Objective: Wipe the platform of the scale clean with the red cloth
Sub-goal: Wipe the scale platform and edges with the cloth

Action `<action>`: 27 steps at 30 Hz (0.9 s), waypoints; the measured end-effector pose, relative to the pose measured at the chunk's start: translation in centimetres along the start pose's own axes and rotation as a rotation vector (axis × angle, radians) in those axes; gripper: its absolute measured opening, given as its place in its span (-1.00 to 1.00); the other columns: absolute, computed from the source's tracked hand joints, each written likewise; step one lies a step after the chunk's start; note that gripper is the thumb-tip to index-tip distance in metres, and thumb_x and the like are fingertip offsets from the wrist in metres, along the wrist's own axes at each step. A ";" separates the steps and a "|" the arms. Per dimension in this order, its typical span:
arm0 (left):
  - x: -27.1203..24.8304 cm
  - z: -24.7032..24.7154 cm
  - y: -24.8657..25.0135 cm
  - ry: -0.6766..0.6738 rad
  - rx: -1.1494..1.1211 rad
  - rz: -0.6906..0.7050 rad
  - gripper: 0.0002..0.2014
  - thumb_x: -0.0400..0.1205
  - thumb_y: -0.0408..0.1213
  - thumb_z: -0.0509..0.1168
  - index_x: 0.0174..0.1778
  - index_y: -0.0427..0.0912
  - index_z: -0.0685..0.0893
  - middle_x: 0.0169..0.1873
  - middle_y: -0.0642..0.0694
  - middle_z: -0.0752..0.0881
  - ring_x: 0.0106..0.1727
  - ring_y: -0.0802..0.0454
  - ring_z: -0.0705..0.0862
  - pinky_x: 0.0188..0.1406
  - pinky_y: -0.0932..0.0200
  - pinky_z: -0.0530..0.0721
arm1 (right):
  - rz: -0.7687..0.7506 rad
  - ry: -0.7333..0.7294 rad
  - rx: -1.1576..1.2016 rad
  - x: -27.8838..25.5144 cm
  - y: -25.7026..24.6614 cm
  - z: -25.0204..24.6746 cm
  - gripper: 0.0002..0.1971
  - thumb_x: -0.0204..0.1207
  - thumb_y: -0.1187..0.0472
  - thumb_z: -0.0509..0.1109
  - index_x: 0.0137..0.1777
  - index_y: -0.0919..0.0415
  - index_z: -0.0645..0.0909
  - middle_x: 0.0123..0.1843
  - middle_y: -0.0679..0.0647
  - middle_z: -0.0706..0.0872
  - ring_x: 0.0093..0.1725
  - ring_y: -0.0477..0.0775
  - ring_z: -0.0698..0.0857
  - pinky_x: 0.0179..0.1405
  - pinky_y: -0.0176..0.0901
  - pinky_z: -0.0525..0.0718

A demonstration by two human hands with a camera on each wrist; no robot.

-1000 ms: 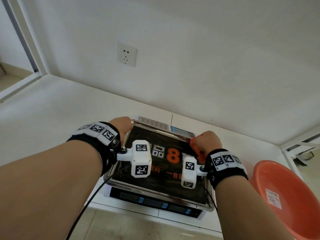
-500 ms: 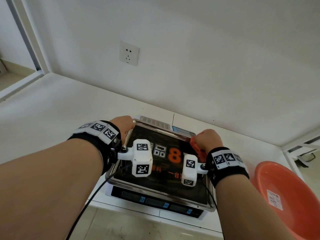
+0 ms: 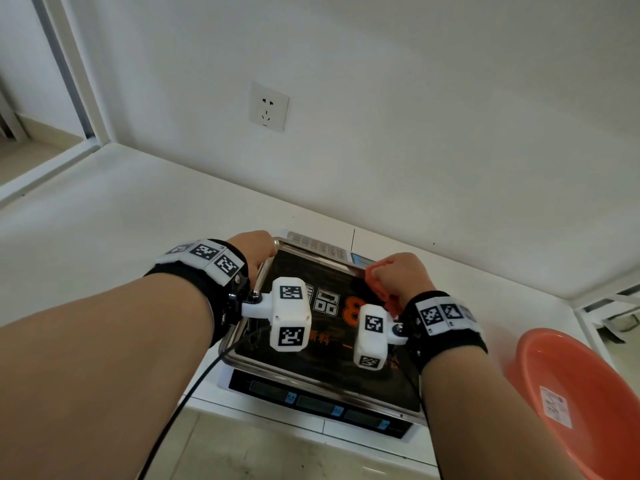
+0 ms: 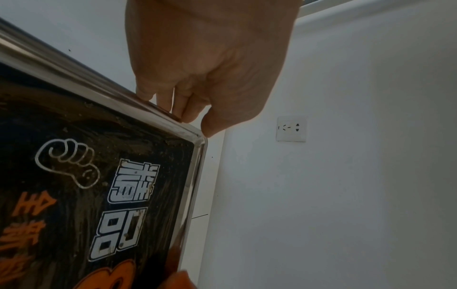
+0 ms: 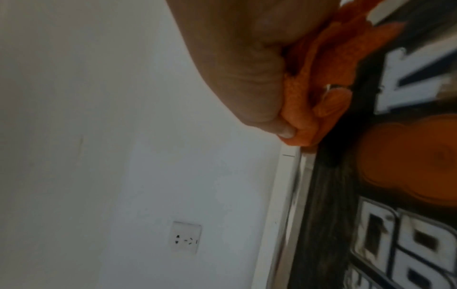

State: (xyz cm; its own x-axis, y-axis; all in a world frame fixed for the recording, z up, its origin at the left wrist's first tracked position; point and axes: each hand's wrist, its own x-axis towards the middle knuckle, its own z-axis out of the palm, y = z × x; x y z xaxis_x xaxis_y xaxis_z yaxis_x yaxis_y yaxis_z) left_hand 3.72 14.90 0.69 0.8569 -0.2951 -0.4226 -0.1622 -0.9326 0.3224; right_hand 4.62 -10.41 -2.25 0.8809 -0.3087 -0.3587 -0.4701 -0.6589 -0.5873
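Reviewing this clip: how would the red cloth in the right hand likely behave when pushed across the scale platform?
Probably floppy: the bunched red cloth folds and creases inside the right hand. Likely light, since a loose fist holds it. It may drag rather than glide, because the steel-rimmed black scale platform shows crusty residue near its edge, though the left hand holds the rim.

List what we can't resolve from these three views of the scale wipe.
- Head: wrist cameras cover the middle of the platform; right hand hides most of the red cloth.
- Head: the basin is cut off by the right and bottom edges.
- Right wrist: blurred, so platform dirt is unreadable.
- Left wrist: left hand is on the rim; fingers beyond it are hidden.
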 end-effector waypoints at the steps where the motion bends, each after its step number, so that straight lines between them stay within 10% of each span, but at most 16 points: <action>1: 0.0 0.0 -0.2 0.018 -0.026 0.017 -0.74 0.54 -0.37 0.42 0.13 -0.34 0.69 -0.40 0.03 0.46 0.13 -0.16 0.71 -0.15 0.24 0.57 | 0.040 0.015 -0.029 0.2 0.1 -0.4 -0.86 0.31 0.38 0.39 -0.22 0.31 0.79 -0.24 0.23 0.84 -0.33 0.23 0.76 -0.23 0.12 0.82; 11: -0.3 0.6 0.5 0.103 -0.165 -0.066 -0.63 0.61 -0.31 0.38 0.34 -0.26 0.59 -0.11 0.00 0.62 0.32 -0.03 0.63 0.19 0.29 0.58 | -0.164 -0.056 -0.036 -1.7 -0.8 3.7 -0.73 0.49 0.30 0.32 -0.31 0.09 0.83 -0.36 0.18 0.81 -0.46 0.06 0.68 -0.43 -0.15 0.69; 22: 0.3 1.1 -0.3 0.082 -0.565 -0.201 -0.64 0.59 -0.30 0.39 0.31 -0.26 0.64 0.20 -0.19 0.72 0.24 -0.07 0.69 -0.01 0.36 0.64 | -0.119 0.000 -0.173 -1.2 -1.2 3.7 -0.76 0.50 0.29 0.27 -0.23 0.20 0.78 -0.36 0.10 0.77 -0.43 0.09 0.69 -0.45 -0.16 0.68; 27: 0.8 1.0 -0.3 0.088 -0.699 -0.230 -0.57 0.68 -0.24 0.27 0.46 -0.29 0.50 0.39 -0.21 0.58 0.20 0.09 0.66 -0.18 0.35 0.67 | -0.079 -0.215 0.209 -1.5 -2.6 4.1 -0.84 0.59 0.38 0.35 -0.07 0.35 0.78 -0.23 0.35 0.75 -0.35 0.19 0.63 -0.30 -0.03 0.67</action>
State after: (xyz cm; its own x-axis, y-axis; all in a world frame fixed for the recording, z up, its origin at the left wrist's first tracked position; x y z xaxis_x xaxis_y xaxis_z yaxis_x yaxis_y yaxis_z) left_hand 4.00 14.72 -0.58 0.8726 -0.0626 -0.4845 0.3507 -0.6100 0.7105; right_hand 4.27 -5.42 -3.13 0.8937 -0.0952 -0.4383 -0.4215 -0.5127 -0.7480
